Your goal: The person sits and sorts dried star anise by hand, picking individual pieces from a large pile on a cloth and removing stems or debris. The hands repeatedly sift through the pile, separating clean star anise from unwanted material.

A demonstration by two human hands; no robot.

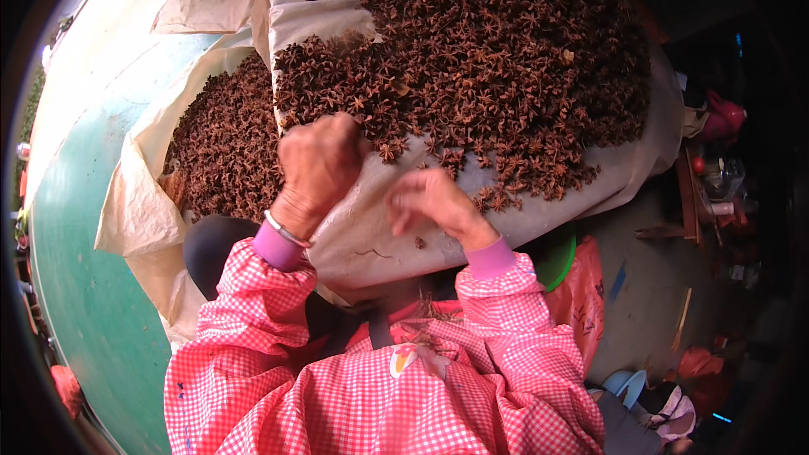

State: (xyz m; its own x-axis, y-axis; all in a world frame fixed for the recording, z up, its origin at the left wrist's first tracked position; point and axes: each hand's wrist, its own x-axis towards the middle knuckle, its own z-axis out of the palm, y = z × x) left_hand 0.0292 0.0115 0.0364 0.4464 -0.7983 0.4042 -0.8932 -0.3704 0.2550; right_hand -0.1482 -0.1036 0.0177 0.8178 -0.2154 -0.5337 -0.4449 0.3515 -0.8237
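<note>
A large heap of dried star anise (493, 63) lies on a pale plastic sheet (373, 215) in front of me. My left hand (325, 158), with a bangle at the wrist, is at the heap's near left edge. Its fingers are curled and blurred, and what they may hold is hidden. To the right, my right hand (433, 205) is over the bare part of the sheet, its fingers bent, partly spread and blurred, with nothing visible in them. One small piece of star anise (419, 242) and a thin dark stem (373, 253) lie on the sheet below my hands.
A second star anise heap (221, 139) lies in a pale sack or sheet at left, beside a green floor (82, 234). At right are a green basin rim (559, 262), a red plastic bag (584, 297), a wooden stool (687, 196) and a seated person's leg (626, 430).
</note>
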